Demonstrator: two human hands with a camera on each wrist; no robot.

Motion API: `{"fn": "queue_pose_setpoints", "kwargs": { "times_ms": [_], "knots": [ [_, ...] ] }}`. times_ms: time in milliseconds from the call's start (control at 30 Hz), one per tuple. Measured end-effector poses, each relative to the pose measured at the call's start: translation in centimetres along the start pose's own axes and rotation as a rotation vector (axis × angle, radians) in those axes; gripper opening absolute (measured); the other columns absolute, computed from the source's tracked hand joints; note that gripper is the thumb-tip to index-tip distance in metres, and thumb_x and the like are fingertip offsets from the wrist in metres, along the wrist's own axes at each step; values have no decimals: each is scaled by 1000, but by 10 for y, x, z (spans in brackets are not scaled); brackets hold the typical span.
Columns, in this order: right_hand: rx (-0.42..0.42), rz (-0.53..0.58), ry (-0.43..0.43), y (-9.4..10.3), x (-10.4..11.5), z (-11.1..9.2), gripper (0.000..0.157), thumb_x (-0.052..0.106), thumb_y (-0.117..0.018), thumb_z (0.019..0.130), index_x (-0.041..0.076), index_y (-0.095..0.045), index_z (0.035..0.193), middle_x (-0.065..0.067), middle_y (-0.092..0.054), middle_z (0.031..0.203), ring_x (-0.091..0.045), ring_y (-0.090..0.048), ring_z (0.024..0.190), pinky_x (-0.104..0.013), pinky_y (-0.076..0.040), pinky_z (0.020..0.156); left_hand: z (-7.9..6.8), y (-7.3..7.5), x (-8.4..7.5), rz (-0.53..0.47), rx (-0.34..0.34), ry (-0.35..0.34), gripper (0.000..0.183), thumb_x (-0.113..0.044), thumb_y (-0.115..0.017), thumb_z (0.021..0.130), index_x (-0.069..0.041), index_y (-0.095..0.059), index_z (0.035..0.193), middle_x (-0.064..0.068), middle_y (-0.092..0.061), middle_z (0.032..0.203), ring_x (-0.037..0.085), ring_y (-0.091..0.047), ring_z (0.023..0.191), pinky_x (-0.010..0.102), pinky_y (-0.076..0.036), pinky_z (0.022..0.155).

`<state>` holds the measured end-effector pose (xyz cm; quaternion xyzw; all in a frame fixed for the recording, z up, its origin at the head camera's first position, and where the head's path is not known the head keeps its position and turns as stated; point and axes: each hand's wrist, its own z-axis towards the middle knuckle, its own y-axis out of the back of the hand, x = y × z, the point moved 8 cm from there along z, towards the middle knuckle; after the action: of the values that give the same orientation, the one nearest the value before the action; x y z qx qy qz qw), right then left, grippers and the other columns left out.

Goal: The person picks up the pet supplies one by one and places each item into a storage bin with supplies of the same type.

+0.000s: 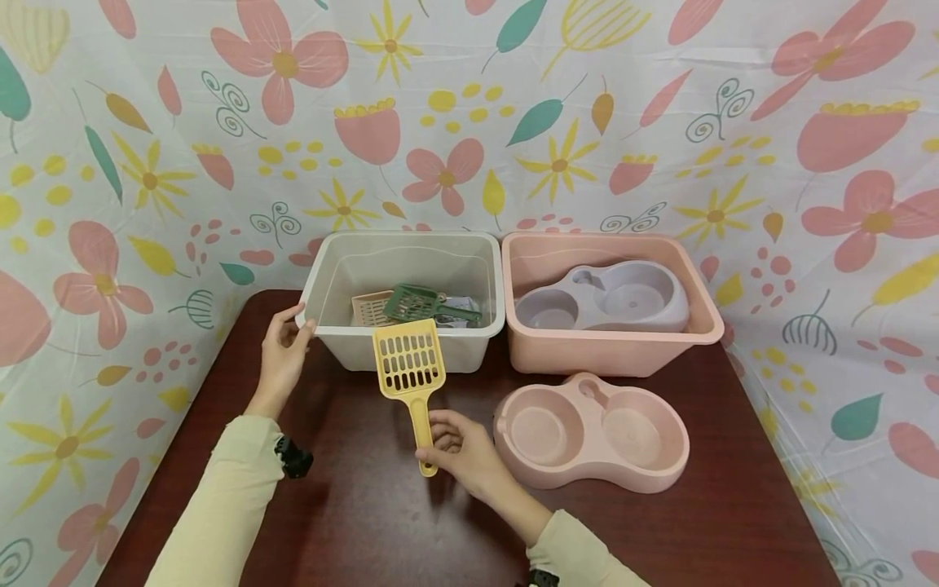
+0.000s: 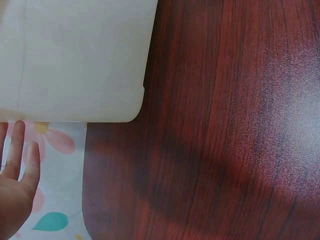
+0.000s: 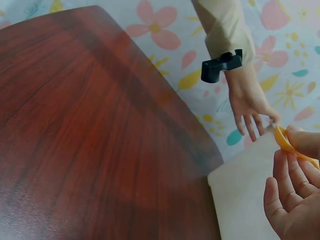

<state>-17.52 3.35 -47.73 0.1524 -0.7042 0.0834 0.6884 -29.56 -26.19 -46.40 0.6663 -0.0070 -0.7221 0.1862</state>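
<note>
My right hand [image 1: 469,456] pinches the handle of a yellow slotted litter scoop [image 1: 411,359], its head pointing away from me in front of the grey bin [image 1: 403,350]. In the right wrist view the thumb and fingers hold the yellow handle end [image 3: 283,139]. At the grey bin's front left corner, my left hand [image 1: 284,355] touches the rim. Its fingers [image 2: 17,145] look fairly straight in the left wrist view. Inside that bin lie a dark green litter scoop [image 1: 414,303], a light pink scoop [image 1: 370,308] and a partly hidden, patterned item.
Right of the grey bin stands a pink bin [image 1: 594,350] with a greyish-purple double pet bowl [image 1: 638,293] in it. A pink double bowl [image 1: 594,432] sits on the dark wooden table [image 1: 352,522] before it. Floral cloth [image 1: 469,122] hangs behind.
</note>
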Motion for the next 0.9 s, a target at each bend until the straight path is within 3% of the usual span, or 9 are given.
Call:
{"fn": "queue_pose_setpoints", "kwargs": {
  "times_ms": [100, 333, 500, 733, 900],
  "knots": [
    [-3, 0, 20, 1, 4, 2, 44, -1, -78, 82, -8, -61, 122, -13, -68, 96, -10, -60, 76, -22, -50, 70, -1, 0, 0, -7, 8, 8, 46, -26, -54, 104, -13, -45, 147, 0, -53, 105, 3, -55, 91, 30, -46, 84],
    [-18, 23, 19, 4, 11, 6, 44, 0, -78, 83, -9, -61, 123, -15, -68, 96, -14, -60, 77, -21, -49, 68, -1, 0, -2, -2, 3, -6, 46, -26, -54, 104, -13, -45, 146, 0, -52, 103, 2, -56, 90, 20, -45, 78],
    [-27, 9, 29, 5, 16, 10, 44, 1, -78, 84, -7, -62, 124, -14, -68, 95, -13, -60, 77, -21, -50, 68, -2, 0, -3, -10, 6, -6, 46, -27, -54, 103, -14, -45, 147, 1, -52, 103, 2, -56, 90, 26, -45, 82],
    [-40, 0, 44, 7, 22, 16, 43, 1, -77, 85, -7, -62, 124, -13, -69, 95, -9, -61, 76, -21, -50, 68, -2, 0, -4, -17, 5, -12, 46, -25, -55, 103, -13, -45, 147, 3, -52, 104, 2, -56, 91, 19, -44, 78],
    [-48, 1, 50, 8, 29, 21, 43, 2, -77, 85, -6, -63, 124, -15, -69, 95, -12, -61, 77, -22, -49, 69, 0, -1, 0, -15, 15, -2, 47, -25, -54, 104, -13, -44, 148, 7, -52, 108, 2, -56, 93, 22, -45, 81]
  ]
}}
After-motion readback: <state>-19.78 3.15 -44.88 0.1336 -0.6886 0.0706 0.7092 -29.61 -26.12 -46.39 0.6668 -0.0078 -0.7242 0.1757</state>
